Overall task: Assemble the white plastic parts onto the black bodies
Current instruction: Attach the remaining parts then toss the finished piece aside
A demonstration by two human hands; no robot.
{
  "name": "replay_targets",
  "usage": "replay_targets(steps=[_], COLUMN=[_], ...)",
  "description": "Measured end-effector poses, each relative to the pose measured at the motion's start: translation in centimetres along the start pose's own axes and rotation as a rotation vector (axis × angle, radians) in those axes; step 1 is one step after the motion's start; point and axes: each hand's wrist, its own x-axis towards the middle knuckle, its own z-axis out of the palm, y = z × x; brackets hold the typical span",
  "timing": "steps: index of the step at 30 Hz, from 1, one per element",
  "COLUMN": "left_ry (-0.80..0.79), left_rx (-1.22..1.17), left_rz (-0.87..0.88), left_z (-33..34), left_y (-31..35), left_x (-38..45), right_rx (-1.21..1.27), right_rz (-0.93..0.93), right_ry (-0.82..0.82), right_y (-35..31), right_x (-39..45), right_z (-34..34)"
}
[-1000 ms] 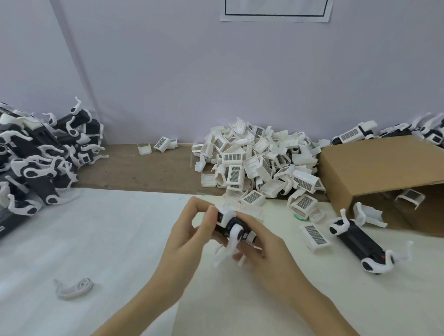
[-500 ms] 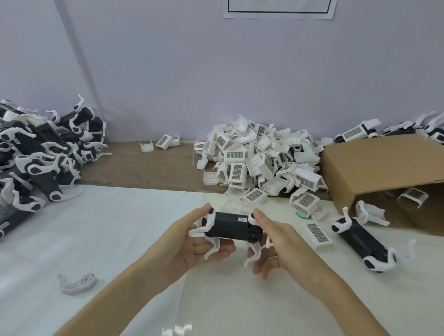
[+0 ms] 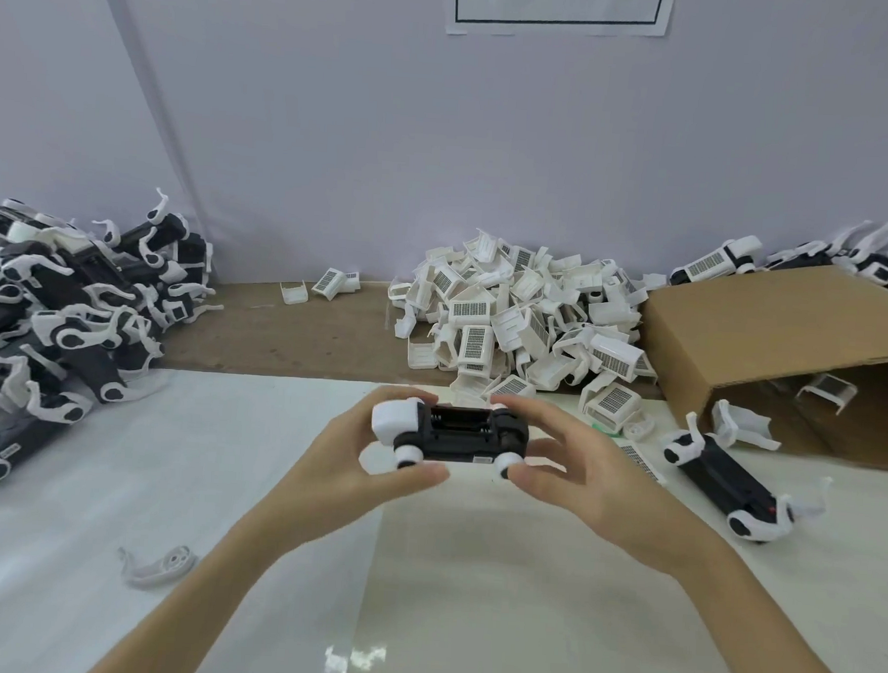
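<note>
Black with white ends, the body (image 3: 455,434) sits level between both hands above the tabletop (image 3: 471,569), its open compartment facing up. The left hand (image 3: 368,461) grips its left end, thumb curled under the near edge and fingers over a white cap (image 3: 394,420). The right hand (image 3: 574,461) grips the right end the same way, thumb on the near corner, fingers wrapped over the far side.

Behind the hands lies a heap of white parts (image 3: 520,319) with grilled faces, spilling toward a cardboard box (image 3: 771,333) lying on its side at the right. One more white part (image 3: 827,390) sits inside the box's mouth. In front of the box lies a second body (image 3: 722,479) with white pieces at each end, well apart from the hands. At far left is a pile of bodies (image 3: 62,316), black and white mixed. A curved white piece (image 3: 160,567) lies alone on the near left tabletop. Two or three small white parts (image 3: 326,284) rest by the wall; their exact shape is too small to tell. A sheet of paper (image 3: 559,8) hangs on the wall above.
</note>
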Motion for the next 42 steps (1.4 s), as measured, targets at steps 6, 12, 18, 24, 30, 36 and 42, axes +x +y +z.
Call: replay_targets(steps=[6,12,18,24,30,36,42], left_ry=[0.112,-0.013,0.108,0.051,0.203,0.133,0.05], left_rx=[0.174,0.45,0.399,-0.333,-0.359,-0.293,0.672], left_rz=[0.306,0.562,0.381,-0.045,-0.016,-0.091,0.415], left_z=[1.3,1.5,1.4,3.1,3.6,3.4,2.0], left_y=[-1.0,-1.6,-1.9,-0.5,0.6,-0.2,-1.6], left_x=[0.1,0.5,0.5,-0.2,-0.2,0.0,-0.2], right_rx=[0.118,0.439,0.605,0.459,0.357,0.479,0.514], right_rz=[-0.04,0.344,0.103,-0.084,-0.116,0.069,0.378], right_ry=[0.045,0.072,0.283,0.291,0.298,0.391,0.523], right_y=[0.6,0.8,1.2,0.5,0.1,0.0,-0.2], right_x=[0.3,0.9,1.5,1.1,0.9,1.1,1.0], right_z=[0.2,1.2,2.0,2.5,2.8,2.8,1.9])
